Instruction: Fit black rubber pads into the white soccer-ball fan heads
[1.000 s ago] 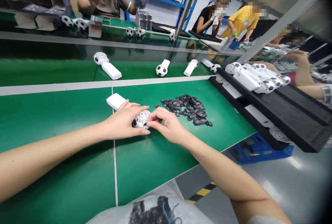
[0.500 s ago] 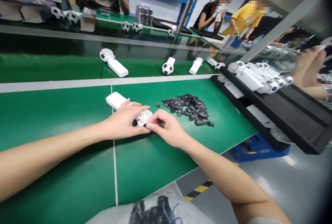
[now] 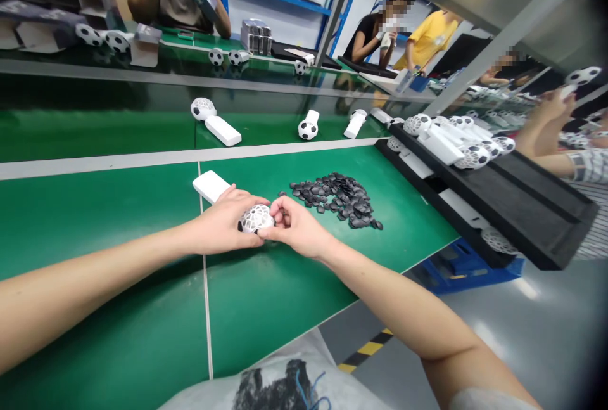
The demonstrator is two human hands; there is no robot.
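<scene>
My left hand [image 3: 223, 223] is wrapped round the white lattice head of a football-shaped device [image 3: 257, 216], holding it low over the green mat. Its flat white handle [image 3: 211, 187] sticks out past the back of that hand. Black patches show along the head's lower edge. At the head's right side, the thumb and fingers of my right hand [image 3: 298, 226] are pinched together and touch the rim; whatever is between them is hidden. Just beyond my right hand lies a pile of small black pieces [image 3: 356, 204].
Finished-looking football devices [image 3: 308, 129] lie on the green ledge behind. At right, black trays [image 3: 532, 191] hold several more. Co-workers sit or stand across the bench, and another person's hand [image 3: 541, 118] lifts a device at far right.
Both hands and the lattice head have shifted slightly left, with my right hand still at the rim. At far right, a co-worker's raised hand now shows a football device.
</scene>
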